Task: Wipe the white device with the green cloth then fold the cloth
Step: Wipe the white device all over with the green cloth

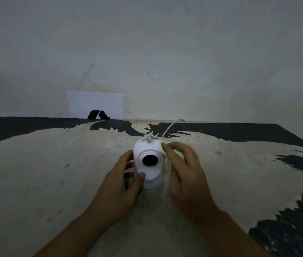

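A: Where does the white device (pixel 147 162) stand?

B: Upright on the desk (pixel 54 173), about midway between its left and right edges and nearer the back edge than the front. Its dark lens faces the person, and a thin white cable (pixel 171 127) runs from behind it toward the back edge.

A: And the hands?

B: The left hand (pixel 122 182) is closed around the device's left side, thumb pressed on the lower front, steadying it. The right hand (pixel 182 169) is closed on the green cloth (pixel 165 153), pressing it against the device's upper right side; most of the cloth is hidden under the fingers.

A: So which step is this?

B: The wiping, I'd judge, and not finished. Dark specks sit on the top of the device, just beside the cloth's edge.

A: What does the next move call for?

B: Probably sweeping the cloth up over the top while the left hand keeps the base from sliding or tipping. Folding comes after.

A: Room enough?

B: Plenty. The desk is bare on either side and in front of the device, so the cloth could be spread there for folding. Only a sheet of paper (pixel 95 104) leans on the wall at the back edge, well apart. The cable behind is the one thing to avoid snagging.
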